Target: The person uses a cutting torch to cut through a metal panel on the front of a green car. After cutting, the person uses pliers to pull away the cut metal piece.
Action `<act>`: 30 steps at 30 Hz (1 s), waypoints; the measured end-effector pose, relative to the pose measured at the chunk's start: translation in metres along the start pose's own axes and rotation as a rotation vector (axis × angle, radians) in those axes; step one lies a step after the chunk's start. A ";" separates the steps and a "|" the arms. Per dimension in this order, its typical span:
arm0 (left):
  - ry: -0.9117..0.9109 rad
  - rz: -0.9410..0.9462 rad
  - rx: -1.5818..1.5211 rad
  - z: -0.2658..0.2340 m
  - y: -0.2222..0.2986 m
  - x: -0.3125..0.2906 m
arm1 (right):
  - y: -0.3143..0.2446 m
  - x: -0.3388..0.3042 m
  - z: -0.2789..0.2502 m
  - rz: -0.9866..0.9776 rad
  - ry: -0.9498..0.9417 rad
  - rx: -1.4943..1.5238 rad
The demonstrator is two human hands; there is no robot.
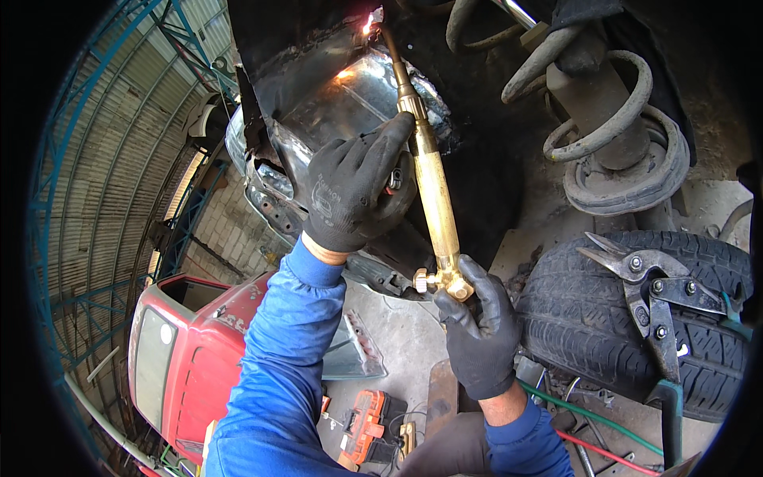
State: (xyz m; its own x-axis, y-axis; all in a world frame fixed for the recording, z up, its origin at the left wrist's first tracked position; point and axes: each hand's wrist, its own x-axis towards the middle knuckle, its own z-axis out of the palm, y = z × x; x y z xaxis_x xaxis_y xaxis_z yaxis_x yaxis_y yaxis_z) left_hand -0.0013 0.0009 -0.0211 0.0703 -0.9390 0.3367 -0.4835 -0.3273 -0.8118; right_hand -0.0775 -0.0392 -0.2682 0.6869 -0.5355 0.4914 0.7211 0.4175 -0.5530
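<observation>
A brass gas torch (437, 195) rises from the middle of the view, its nozzle tip next to a bright glowing spot on a dark, dented sheet-metal panel (310, 99). Curled closed in a dark glove, my left hand (350, 187) holds a small metal-topped thing with a bit of red, which looks like a lighter (394, 180). A fingertip of that hand rests against the torch just below its ribbed collar. At the torch's lower end, my gloved right hand (486, 338) grips the valve body, close to its knobs; the palm side is partly hidden.
To the right, a coil spring and strut (612, 127) hang above a tyre (588, 318), with tin snips (652, 294) lying on it. Green and red hoses (592, 413) cross the floor over scattered tools. An orange toolbox (366, 425) stands below, and a red vehicle body (207, 358) at left.
</observation>
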 end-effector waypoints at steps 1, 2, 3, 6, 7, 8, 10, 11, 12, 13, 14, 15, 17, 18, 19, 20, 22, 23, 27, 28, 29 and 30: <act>0.004 0.006 -0.004 0.000 0.000 0.000 | 0.001 0.001 0.000 -0.010 -0.004 -0.012; 0.001 0.005 -0.001 0.000 0.000 -0.001 | 0.002 0.001 0.000 -0.020 -0.008 -0.024; -0.004 0.000 0.009 0.000 0.000 -0.001 | 0.003 0.002 -0.001 -0.027 -0.009 -0.027; 0.026 0.019 0.001 0.002 -0.001 -0.001 | 0.005 0.002 -0.001 -0.037 -0.014 -0.034; 0.022 0.016 0.003 0.001 -0.001 -0.001 | 0.005 0.002 -0.001 -0.033 -0.019 -0.037; 0.019 0.013 0.005 0.001 -0.001 -0.001 | 0.006 0.002 -0.001 -0.030 -0.024 -0.040; 0.011 0.004 0.008 0.001 0.000 0.000 | 0.007 0.003 -0.002 -0.029 -0.028 -0.037; 0.007 0.000 0.009 0.000 0.001 0.000 | 0.007 0.003 -0.001 -0.028 -0.029 -0.036; 0.002 -0.004 0.010 0.000 0.001 0.000 | 0.008 0.003 -0.001 -0.029 -0.028 -0.033; -0.005 -0.008 0.017 -0.001 0.002 0.000 | 0.009 0.003 -0.001 -0.030 -0.026 -0.031; -0.011 -0.012 0.025 -0.001 0.002 0.000 | 0.009 0.003 0.000 -0.031 -0.025 -0.028; -0.023 -0.022 0.036 -0.001 0.002 0.001 | 0.009 0.003 0.000 -0.030 -0.025 -0.018; -0.017 -0.015 0.036 -0.002 0.003 0.001 | 0.010 0.003 0.000 -0.025 -0.025 0.002; -0.016 -0.015 0.037 -0.002 0.003 0.001 | 0.010 0.004 -0.001 -0.038 -0.027 -0.020; -0.023 -0.020 0.045 -0.002 0.003 0.001 | 0.011 0.004 -0.001 -0.051 -0.028 -0.042; -0.029 -0.024 0.053 -0.002 0.004 0.001 | 0.011 0.005 -0.002 -0.064 -0.030 -0.064; -0.035 -0.028 0.055 -0.002 0.004 0.000 | 0.011 0.005 -0.002 -0.054 -0.017 -0.066; -0.033 -0.027 0.051 -0.002 0.004 0.000 | 0.011 0.006 -0.002 -0.049 -0.010 -0.066; -0.049 -0.069 0.040 -0.002 0.006 0.000 | 0.010 0.004 -0.003 -0.036 -0.011 -0.081; -0.056 -0.057 0.049 -0.002 0.006 0.000 | 0.010 0.003 -0.003 -0.051 -0.011 -0.098; -0.079 -0.048 0.066 -0.003 0.006 0.000 | 0.009 0.002 -0.003 -0.048 -0.007 -0.106; -0.105 -0.040 0.081 -0.004 0.006 0.001 | 0.009 0.000 -0.003 -0.058 -0.012 -0.094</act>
State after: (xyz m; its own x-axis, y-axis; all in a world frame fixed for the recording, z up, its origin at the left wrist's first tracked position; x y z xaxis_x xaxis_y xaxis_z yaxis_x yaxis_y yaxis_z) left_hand -0.0074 -0.0011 -0.0236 0.1809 -0.9294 0.3218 -0.4063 -0.3686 -0.8361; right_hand -0.0712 -0.0382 -0.2752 0.6454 -0.5482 0.5319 0.7485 0.3152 -0.5834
